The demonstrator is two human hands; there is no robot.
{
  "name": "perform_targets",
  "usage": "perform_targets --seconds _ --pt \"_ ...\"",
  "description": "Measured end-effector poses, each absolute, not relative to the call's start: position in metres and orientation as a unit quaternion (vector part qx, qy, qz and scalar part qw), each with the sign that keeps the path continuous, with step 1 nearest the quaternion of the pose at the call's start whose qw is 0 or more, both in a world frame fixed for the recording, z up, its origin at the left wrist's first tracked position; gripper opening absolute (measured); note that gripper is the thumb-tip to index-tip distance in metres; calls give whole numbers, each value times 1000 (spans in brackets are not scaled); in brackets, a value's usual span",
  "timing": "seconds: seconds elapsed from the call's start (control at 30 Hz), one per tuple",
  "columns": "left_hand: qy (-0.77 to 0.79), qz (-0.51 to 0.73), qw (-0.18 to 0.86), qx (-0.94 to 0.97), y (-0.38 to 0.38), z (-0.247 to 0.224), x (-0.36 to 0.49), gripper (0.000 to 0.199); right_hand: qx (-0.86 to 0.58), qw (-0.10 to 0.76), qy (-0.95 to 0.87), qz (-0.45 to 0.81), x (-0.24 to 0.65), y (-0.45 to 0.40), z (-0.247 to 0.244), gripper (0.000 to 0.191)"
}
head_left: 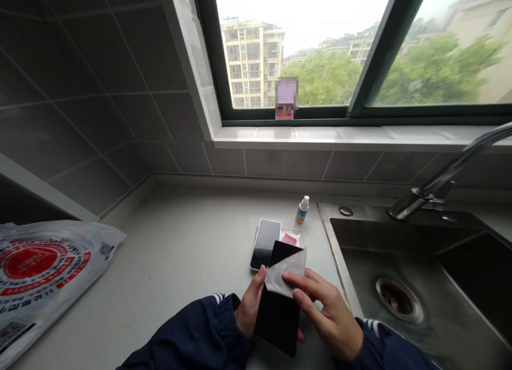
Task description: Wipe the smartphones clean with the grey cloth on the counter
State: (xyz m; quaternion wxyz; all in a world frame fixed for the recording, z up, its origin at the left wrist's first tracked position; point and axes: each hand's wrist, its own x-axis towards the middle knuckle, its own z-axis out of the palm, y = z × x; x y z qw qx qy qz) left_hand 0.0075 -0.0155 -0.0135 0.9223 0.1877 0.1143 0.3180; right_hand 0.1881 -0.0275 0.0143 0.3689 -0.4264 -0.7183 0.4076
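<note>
My left hand (251, 302) grips a black smartphone (277, 323) by its edges, with the thumb along the left side and a fingertip showing at the right. The phone is tilted above the counter with its dark screen up. A light grey cleaning cloth (282, 278) with zigzag edges lies across the upper screen. With bent fingers, my right hand (330, 312) presses this cloth against the glass. Just beyond lies a second phone (266, 246) with a pale rim. Beside it, partly covered, are a clear case or tray (299, 233) and a pink piece (288, 239).
A small white bottle (303, 210) with a blue and yellow label stands near the sink edge. To the right are a steel sink (404, 268) and a chrome faucet (424, 186). A printed plastic bag (52, 274) lies at left on the white counter (180, 242), below the window.
</note>
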Motion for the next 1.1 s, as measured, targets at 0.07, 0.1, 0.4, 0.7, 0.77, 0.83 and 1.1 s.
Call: perform_targets --seconds 0.07,0.1,0.4,0.7,0.77,0.83,1.1 --pt "117 323 919 193 -16 -15 8 80 -423 365 -691 458 189 -27 15 32" --pt "118 324 917 200 -17 -15 8 80 -422 363 -674 486 189 -26 15 32" --pt "147 304 919 205 -17 -27 7 80 -425 374 -595 571 188 -25 7 38" --pt "173 354 890 231 -20 -17 13 56 -418 321 -588 613 189 -27 7 38" --pt "168 360 886 240 -19 -13 13 58 -410 320 -607 601 189 -26 8 36" --pt "168 358 886 243 -19 -11 12 63 -402 321 -619 594 189 -27 9 33" --pt "166 332 892 257 -19 -13 11 66 -427 331 -591 599 184 -29 6 36"
